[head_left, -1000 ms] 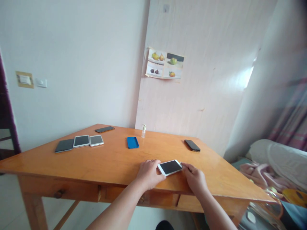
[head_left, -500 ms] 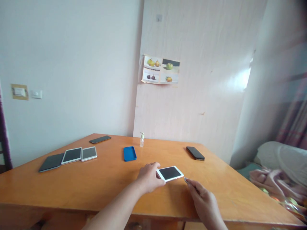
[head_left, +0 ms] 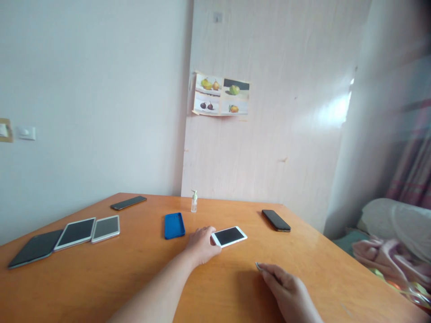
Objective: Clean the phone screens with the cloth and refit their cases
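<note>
My left hand (head_left: pixel 204 246) is closed round the left end of a white smartphone (head_left: pixel 229 236), thumb on the near edge and fingers at the far corner. The phone's dark screen faces up, low over or on the table. Nearer to me on the right, my right hand (head_left: pixel 286 287) pinches a small thin silvery piece (head_left: pixel 258 266) between thumb and forefinger. Only its tip shows, so its kind is unclear. A gap of bare wood separates it from the phone. Left of the phone lies a blue phone case (head_left: pixel 174 225), its hollow side up.
The wooden table (head_left: pixel 141 260) bears a small pump bottle (head_left: pixel 194 202) at the back. A black phone (head_left: pixel 276 220) lies at right, another dark phone (head_left: pixel 128 202) at back left. Two white-framed devices (head_left: pixel 74 233) and a dark tablet (head_left: pixel 35 248) lie along the left.
The white phone has moved away from the silvery piece, leftward and farther off, with my left hand still on it. My right hand has drawn slightly nearer to me. The view has shifted.
</note>
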### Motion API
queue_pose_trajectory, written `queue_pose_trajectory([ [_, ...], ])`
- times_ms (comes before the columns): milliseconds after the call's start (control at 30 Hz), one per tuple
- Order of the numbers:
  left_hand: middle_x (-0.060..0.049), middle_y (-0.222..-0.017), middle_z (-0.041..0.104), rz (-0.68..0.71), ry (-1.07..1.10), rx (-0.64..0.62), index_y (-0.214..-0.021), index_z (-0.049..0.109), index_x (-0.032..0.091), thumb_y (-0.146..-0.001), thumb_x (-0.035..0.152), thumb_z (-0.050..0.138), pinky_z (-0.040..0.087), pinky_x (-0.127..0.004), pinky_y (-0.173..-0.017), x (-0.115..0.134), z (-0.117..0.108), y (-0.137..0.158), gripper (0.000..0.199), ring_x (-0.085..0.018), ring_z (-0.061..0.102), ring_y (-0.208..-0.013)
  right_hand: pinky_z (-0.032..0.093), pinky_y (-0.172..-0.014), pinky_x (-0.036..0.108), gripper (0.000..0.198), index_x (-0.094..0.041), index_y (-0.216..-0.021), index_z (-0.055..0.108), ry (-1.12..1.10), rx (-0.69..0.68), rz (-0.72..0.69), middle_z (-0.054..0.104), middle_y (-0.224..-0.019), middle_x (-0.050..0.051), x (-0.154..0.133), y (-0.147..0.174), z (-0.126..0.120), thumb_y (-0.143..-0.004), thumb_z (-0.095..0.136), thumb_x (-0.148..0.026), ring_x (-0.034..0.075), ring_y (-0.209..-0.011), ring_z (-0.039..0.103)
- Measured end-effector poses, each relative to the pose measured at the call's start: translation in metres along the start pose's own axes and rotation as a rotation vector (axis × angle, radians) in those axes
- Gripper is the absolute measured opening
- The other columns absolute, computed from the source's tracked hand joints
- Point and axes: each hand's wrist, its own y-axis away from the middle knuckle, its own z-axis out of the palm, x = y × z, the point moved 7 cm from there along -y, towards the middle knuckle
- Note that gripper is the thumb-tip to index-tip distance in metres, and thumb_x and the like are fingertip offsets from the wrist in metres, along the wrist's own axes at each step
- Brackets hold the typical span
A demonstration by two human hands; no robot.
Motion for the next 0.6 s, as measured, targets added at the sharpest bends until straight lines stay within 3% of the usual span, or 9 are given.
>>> queue_pose_trajectory([
  [167,-0.004,-0.109,0.067,0.032,-0.037,0.013,-0.111,0.06,0.025,-0.072,0.039,0.064,0.044,-0.032,-0.087,-0.001,0.002,0.0,0.041,-0.026,0.059,-0.105,0.052,-0.083,0.032,0.035,-0.025,-0.097,0.076,0.08,0.0,-0.066,0.076,-0.1,0.005,-0.035,-0.054,0.011,-0.085,0.051,-0.046,0.027,-0.096,0.068],
  [367,-0.007,-0.113,0.064,0.029,-0.001,0.015,-0.114,0.057,0.024,-0.071,0.046,0.064,0.043,-0.036,-0.089,-0.005,0.004,-0.002,0.048,-0.028,0.057,-0.109,0.045,-0.069,0.027,0.033,-0.021,-0.081,0.074,0.541,-0.105,-0.154,0.075,-0.084,0.008,-0.068,-0.126,0.054,-0.089,0.044,-0.028,0.021,-0.08,0.068],
  [467,-0.007,-0.11,0.065,0.011,0.002,0.019,-0.111,0.058,0.025,-0.071,0.046,0.063,0.042,-0.038,-0.089,-0.005,0.006,-0.002,0.045,-0.029,0.057,-0.107,0.044,-0.071,0.028,0.036,-0.019,-0.074,0.071,0.603,-0.147,-0.186,0.074,-0.083,0.011,-0.074,-0.129,0.081,-0.092,0.041,-0.028,0.021,-0.081,0.067],
  [600,-0.007,-0.108,0.066,-0.002,-0.009,0.003,-0.107,0.058,0.027,-0.073,0.048,0.061,0.041,-0.041,-0.089,-0.005,0.008,-0.002,0.041,-0.03,0.057,-0.106,0.043,-0.08,0.027,0.035,-0.023,-0.085,0.07,0.609,-0.239,-0.318,0.073,-0.096,0.007,-0.081,-0.108,0.103,-0.095,0.037,-0.03,0.019,-0.092,0.065],
])
